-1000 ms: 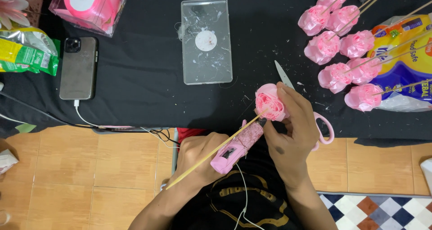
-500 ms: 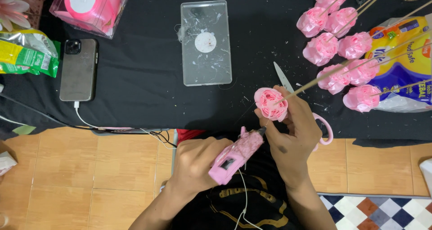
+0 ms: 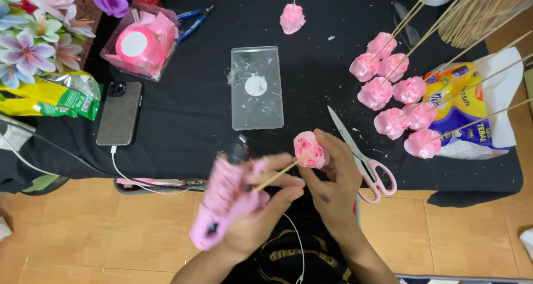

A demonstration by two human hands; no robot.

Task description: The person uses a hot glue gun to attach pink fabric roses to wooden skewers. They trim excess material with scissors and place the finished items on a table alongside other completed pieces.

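At lower centre-left, the left hand point(image 3: 261, 206) is clenched around a pink glue gun point(image 3: 225, 200), blurred with motion, its dark nozzle pointing up toward the black cloth point(image 3: 183, 117); its thumb and forefinger also pinch the lower end of a thin wooden stick point(image 3: 273, 177). Just to the right, the right hand point(image 3: 333, 178) grips the pink paper rose point(image 3: 310, 149) on the top of that stick, fingers curled about the bloom at the cloth's near edge. Half a second ago the gun lay lower and flatter, level with the stick; now it is tilted up steeply. Both forearms rise from the bottom edge, wrists close together. Pink-handled scissors point(image 3: 363, 159) lie just right of the right hand.
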